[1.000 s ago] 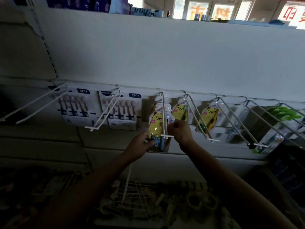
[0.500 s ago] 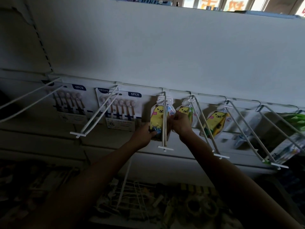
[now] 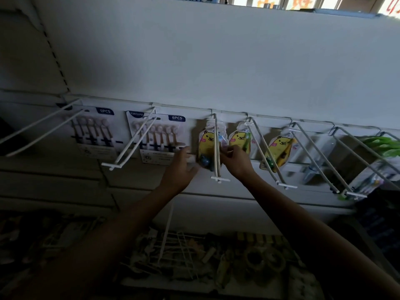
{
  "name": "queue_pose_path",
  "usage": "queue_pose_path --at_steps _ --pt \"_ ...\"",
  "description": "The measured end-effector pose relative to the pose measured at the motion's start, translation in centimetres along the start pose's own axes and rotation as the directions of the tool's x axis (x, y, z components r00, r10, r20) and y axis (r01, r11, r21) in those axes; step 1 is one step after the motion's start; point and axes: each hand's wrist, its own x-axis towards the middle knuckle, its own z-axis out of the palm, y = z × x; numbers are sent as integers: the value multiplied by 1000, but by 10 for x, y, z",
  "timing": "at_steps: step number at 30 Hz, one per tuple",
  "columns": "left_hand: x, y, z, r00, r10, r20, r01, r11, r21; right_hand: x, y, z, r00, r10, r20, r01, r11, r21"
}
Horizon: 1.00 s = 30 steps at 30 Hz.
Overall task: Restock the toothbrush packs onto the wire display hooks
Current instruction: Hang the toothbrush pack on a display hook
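Note:
A yellow bear toothbrush pack (image 3: pixel 208 141) hangs at the back of the middle wire hook (image 3: pixel 217 156), close to the wall panel. My right hand (image 3: pixel 236 161) pinches the pack's right edge with curled fingers. My left hand (image 3: pixel 180 167) is at the pack's lower left corner, blurred, with fingers spread and the thumb tip just touching the pack. Two more bear packs (image 3: pixel 240 139) (image 3: pixel 279 148) hang on the hooks to the right.
Two white 6PCS toothbrush cards (image 3: pixel 95 133) (image 3: pixel 160 139) hang on long hooks (image 3: pixel 132 146) at the left. Further hooks (image 3: pixel 316 161) jut out at the right, one with green packs (image 3: pixel 383 146). A dark bin of mixed goods (image 3: pixel 194 256) lies below.
The bear pack slid back along the middle hook to the wall. My left hand loosened from the pack's bottom and spread. My right hand stayed on its right edge.

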Motion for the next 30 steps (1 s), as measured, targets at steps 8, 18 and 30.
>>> queue_pose_path --at_steps 8,18,30 --pt "-30 19 -35 867 472 161 -499 814 299 -67 15 -31 959 -281 -44 262 934 -242" --pt "-56 59 -17 674 657 337 -738 615 278 -160 35 -83 873 -468 139 447 651 -613" --pt "-89 157 85 541 752 377 -835 533 136 -231 117 -202 880 -451 147 431 633 -643"
